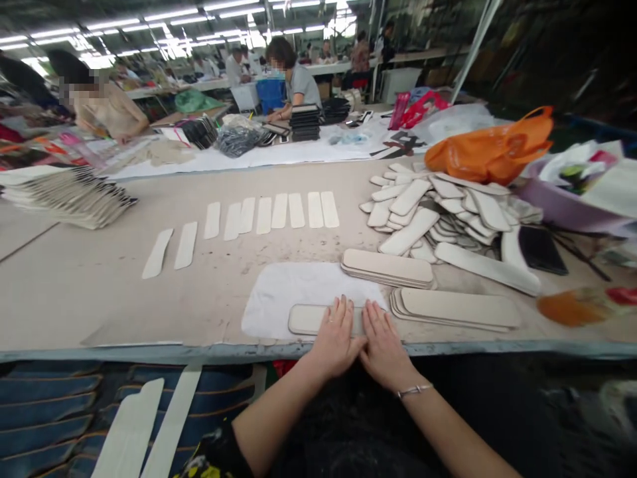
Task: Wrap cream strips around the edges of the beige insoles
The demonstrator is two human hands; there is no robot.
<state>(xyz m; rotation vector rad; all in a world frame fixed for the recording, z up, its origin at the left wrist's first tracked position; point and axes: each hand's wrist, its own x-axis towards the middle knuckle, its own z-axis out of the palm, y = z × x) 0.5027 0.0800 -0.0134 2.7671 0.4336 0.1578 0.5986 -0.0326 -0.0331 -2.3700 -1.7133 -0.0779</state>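
Observation:
Both palms lie flat on a long off-white strip with rounded ends and a dark edge point(307, 319), set on a white sheet point(283, 285) near the table's front edge. My left hand point(338, 335) presses the strip's middle, fingers stretched out. Beside it, thumbs nearly meeting, my right hand point(385, 342) has its fingers extended over the strip's right part, hiding that end. A stack of similar strips point(388, 267) sits just beyond my right hand, and a second stack of longer strips point(458, 308) lies to its right.
Thin pale strips point(287, 211) lie in a row across the table. A loose heap of strips point(428, 206) covers the right side, near an orange bag point(490, 153), a purple basin point(562, 192) and a black phone-like slab point(542, 250). Co-workers sit beyond, one behind dark stacks point(305, 123).

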